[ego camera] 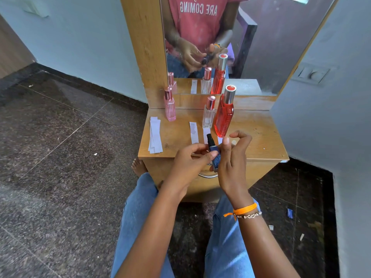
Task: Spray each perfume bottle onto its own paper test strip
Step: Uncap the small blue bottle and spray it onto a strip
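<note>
You have the small dark blue glass perfume bottle gripped between both hands over the near edge of the wooden surface. Your left hand pinches its body with thumb and fingertips, while your right hand closes on its other side, index finger curled up and free, probably so it can press the black spray nozzle at the top. The nozzle looks bare, its cap off; the pale disc by your right hand may be that cap, though I cannot tell.

Just beyond the bottle lies a white paper test strip, stained grey at its far end, so likely used. Another strip lies before the clear square bottle with the rose-gold cap, suggesting each strip sits by its own scent. The tall red bottle with the silver cap stands beside that one, the pink bottle at the far left corner, and a stack of spare strips along the left edge.
</note>
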The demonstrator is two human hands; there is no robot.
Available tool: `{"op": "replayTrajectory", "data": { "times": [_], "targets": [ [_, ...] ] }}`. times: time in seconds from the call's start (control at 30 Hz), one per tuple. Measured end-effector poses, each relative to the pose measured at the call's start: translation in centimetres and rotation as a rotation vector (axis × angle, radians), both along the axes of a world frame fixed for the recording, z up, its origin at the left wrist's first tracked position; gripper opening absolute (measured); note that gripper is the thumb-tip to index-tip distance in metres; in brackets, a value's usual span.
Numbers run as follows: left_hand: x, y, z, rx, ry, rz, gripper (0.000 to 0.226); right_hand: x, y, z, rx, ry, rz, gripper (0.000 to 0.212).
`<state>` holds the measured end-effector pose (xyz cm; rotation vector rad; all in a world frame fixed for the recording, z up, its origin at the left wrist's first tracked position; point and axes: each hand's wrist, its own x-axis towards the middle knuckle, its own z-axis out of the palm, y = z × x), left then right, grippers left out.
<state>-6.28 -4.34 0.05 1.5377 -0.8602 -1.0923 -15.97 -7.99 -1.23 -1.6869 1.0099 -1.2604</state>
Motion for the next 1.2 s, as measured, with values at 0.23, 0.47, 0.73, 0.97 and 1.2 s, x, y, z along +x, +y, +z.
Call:
{"op": "replayTrajectory", "data": {
  "times": [0.23,0.47,0.73,0.97,1.2],
  "targets": [
    [-0.4,-0.7,0.0,-0.040,0.036,0.024,0.020,-1.7,-1.2,-1.3,0.030,0.122,-0.103,0.005],
    [0.4,-0.9,0.7,-0.039,-0.077,-0.047,0.028,-3.1,-5.2,-2.8,-0.118,0.546,-0.123,0.021],
    [0.8,-0.7,0.9,-0.069,-0.290,-0.043,0.023,-2.0,-3.5,2.7,0.062,-0.115,0.027,0.017],
    [1.2,-0.6,0.8,-0.090,-0.289,-0.030,0.024,-1.0,-3.5,2.6,0.050,-0.010,0.147,0.021],
    [1.4,-0.6,0.7,-0.048,-0.103,0.036,0.020,-2.0,-3.3,0.4,-0.219,0.492,0.391,0.098]
  ]
}}
